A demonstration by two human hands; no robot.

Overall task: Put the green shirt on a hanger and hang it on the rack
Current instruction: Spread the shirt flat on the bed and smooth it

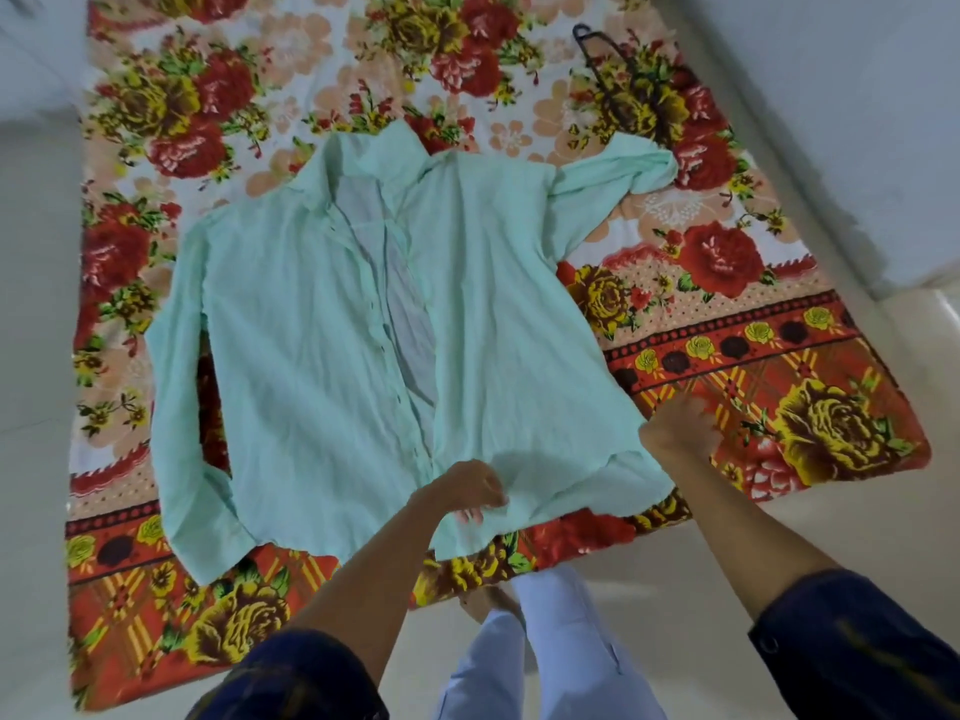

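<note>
The green shirt (332,324) is laid open, front up, on a floral blanket (779,387). Its hem is pinched in the left hand (470,488). The right hand (678,426) is blurred at the hem corner; its fingers cannot be judged. A dark hanger (605,52) lies well apart.

A red, yellow and peach floral blanket (779,387) lies spread on a pale glossy tiled floor (675,605), a white wall (857,122) alongside.

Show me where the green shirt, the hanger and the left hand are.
green shirt (322,324): head view, left front panel.
hanger (605,54): head view, dark arm below the hook.
left hand (470,488): head view, knuckles at the hem.
</note>
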